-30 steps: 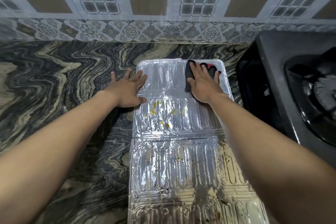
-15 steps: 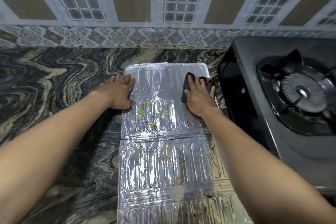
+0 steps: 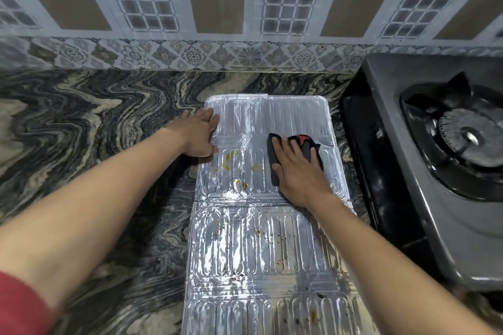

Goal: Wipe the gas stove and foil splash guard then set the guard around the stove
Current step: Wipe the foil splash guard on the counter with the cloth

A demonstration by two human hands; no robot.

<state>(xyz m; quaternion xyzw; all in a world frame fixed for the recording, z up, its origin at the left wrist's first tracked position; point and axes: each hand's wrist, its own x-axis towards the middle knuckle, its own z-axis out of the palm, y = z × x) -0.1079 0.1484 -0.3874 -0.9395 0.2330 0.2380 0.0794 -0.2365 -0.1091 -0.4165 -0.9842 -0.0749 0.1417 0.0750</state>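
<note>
The silver foil splash guard (image 3: 261,247) lies flat on the marbled counter, folded panels running toward me. Yellow and brown stains mark its middle panels. My right hand (image 3: 296,168) presses flat on a black cloth with a red patch (image 3: 306,144) on the far panel's right side. At the guard's far left edge, my left hand (image 3: 200,134) rests with straight fingers, holding it down. The grey gas stove (image 3: 424,171) stands to the right, its black burner (image 3: 471,139) in view.
The dark swirled stone counter (image 3: 95,130) stretches left of the guard. A patterned tiled wall (image 3: 245,22) rises behind. A narrow gap separates the guard's right edge from the stove's side.
My right hand has slid the cloth toward me, from the far panel's top to its lower part. The left hand stays on the left edge. The camera has shifted, showing more of the stove.
</note>
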